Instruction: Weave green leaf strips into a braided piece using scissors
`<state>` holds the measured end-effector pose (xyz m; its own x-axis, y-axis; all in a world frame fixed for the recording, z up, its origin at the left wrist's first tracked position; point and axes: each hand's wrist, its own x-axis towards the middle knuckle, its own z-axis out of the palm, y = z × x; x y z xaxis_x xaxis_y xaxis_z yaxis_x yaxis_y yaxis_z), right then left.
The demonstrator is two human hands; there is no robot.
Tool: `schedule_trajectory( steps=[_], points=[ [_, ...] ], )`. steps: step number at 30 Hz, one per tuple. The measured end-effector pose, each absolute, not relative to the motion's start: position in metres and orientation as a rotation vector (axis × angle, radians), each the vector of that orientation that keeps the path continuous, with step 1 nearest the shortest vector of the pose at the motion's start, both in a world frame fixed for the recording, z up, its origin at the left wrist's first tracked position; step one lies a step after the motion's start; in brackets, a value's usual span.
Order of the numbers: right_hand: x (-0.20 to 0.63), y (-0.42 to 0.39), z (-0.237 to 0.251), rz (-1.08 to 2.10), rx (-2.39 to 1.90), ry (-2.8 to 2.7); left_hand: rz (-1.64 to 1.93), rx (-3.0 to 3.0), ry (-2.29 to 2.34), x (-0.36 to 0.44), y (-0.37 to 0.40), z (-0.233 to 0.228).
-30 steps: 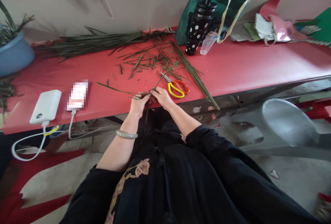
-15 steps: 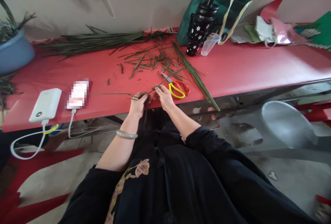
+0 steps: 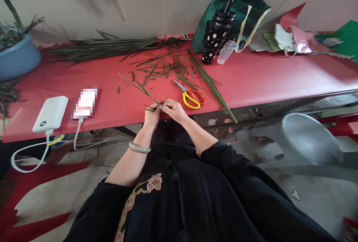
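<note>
Black clothing with what looks like a pink floral print, pale green bangle (image 3: 139, 147) on the left wrist.

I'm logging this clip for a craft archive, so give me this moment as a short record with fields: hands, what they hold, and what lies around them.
left hand: pinches green leaf strips at the table's near edge
right hand: grips the same strips, touching the left hand
table: red top
scissors: yellow and orange handles, lying right of the hands
loose leaves: long bundle by the wall
power bank: white, cabled, at left
bottle: black, flowered, before a green bag
</note>
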<state>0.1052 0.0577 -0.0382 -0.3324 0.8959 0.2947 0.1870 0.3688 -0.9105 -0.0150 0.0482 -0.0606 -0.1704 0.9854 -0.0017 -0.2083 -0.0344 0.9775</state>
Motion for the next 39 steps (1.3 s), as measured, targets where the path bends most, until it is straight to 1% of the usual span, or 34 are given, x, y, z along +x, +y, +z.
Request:
schedule_trajectory(
  steps=[3,8,14,20,26,34,39],
  points=[
    [0.108,0.057,-0.035,0.92,-0.981,-1.897,1.411,0.991,1.146,-0.016,0.05,-0.06],
    [0.105,0.053,-0.035,0.887,-0.85,-1.963,1.361,0.84,1.1,-0.02,0.055,-0.057],
    [0.102,0.057,-0.035,0.828,-1.18,-1.865,1.363,0.993,1.186,-0.016,0.053,-0.061],
    [0.104,0.06,-0.036,0.805,-1.247,-1.832,1.405,1.125,1.269,-0.015,0.052,-0.066],
    [0.104,0.062,-0.038,0.832,-1.362,-1.792,1.516,1.209,1.479,-0.011,0.046,-0.065],
    [0.107,0.061,-0.04,0.812,-1.32,-1.86,1.453,1.328,1.449,-0.01,0.044,-0.064],
    [0.108,0.06,-0.042,0.87,-1.193,-1.867,1.597,1.047,1.396,-0.012,0.048,-0.065]
  ],
)
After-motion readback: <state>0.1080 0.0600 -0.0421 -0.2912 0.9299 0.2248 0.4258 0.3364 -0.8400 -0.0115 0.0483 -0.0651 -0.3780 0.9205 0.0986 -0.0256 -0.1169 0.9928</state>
